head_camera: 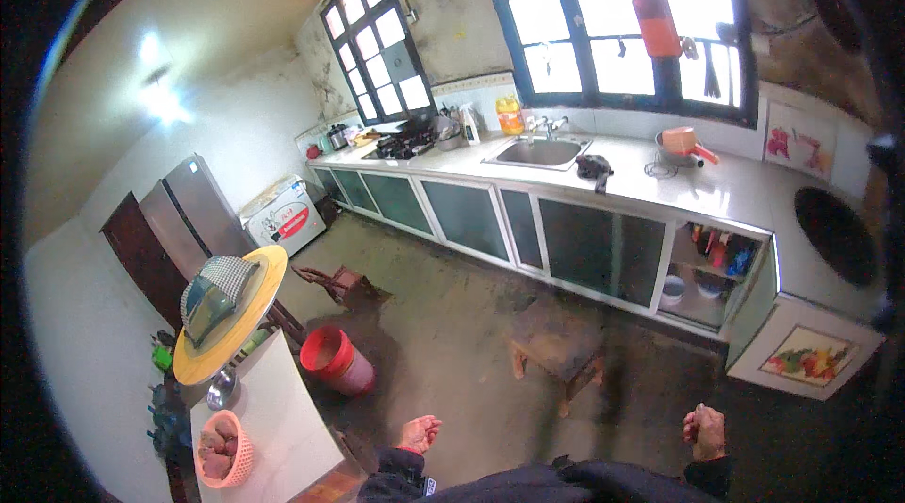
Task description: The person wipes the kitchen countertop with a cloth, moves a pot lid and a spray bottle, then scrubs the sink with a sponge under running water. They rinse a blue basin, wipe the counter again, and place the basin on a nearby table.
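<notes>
At the lower middle, my left hand (421, 434) hangs over the floor with its fingers loosely curled and nothing visible in it. My right hand (705, 431) is at the lower right, fingers folded in and the thumb against them; no held object shows. Neither hand touches anything. A low wooden stool (556, 344) stands on the floor ahead, between the hands. Left of my left hand is a table (297, 425) with a pink plastic basket (244, 457) of reddish-brown tubers (218, 448) and a metal bowl (223, 388).
A red bucket (338, 361) and a small wooden chair (346, 285) stand on the floor. Along the windows runs a long counter (452, 162) with a sink (539, 151), a gas stove (404, 142) and a dark cloth-like bundle (594, 168). One cabinet compartment (696, 270) at right is uncovered.
</notes>
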The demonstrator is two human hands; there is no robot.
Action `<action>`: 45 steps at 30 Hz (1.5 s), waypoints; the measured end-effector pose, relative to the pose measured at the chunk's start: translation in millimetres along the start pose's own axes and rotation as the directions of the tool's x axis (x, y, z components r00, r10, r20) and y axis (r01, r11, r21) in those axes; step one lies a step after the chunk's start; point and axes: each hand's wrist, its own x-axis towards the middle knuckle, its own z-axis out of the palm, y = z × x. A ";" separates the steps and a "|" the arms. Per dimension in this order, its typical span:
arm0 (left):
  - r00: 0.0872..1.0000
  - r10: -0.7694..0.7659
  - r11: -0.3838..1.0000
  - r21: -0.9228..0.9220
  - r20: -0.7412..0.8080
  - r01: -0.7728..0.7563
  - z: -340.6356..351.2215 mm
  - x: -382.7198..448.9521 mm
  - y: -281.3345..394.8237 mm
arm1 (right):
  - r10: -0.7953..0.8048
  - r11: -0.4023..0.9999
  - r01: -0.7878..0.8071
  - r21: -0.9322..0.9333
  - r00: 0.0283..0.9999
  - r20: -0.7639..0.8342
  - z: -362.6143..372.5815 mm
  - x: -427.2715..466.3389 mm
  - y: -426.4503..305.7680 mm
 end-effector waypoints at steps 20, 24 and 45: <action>0.965 -0.047 0.996 -0.089 -0.258 0.025 38.8 16.2 2.1 | 0.091 0.995 -0.081 -0.054 0.969 0.231 24.2 138.4 -27.5; 0.976 -0.025 0.998 -0.058 -0.214 0.013 21.0 43.8 12.4 | 0.147 0.989 -0.138 -0.055 0.961 0.235 60.6 150.7 -29.2; 0.860 -0.012 0.943 -0.292 -0.510 -0.160 -128.3 55.5 51.9 | 0.168 0.981 -0.098 -0.165 0.856 0.490 320.1 208.3 -28.9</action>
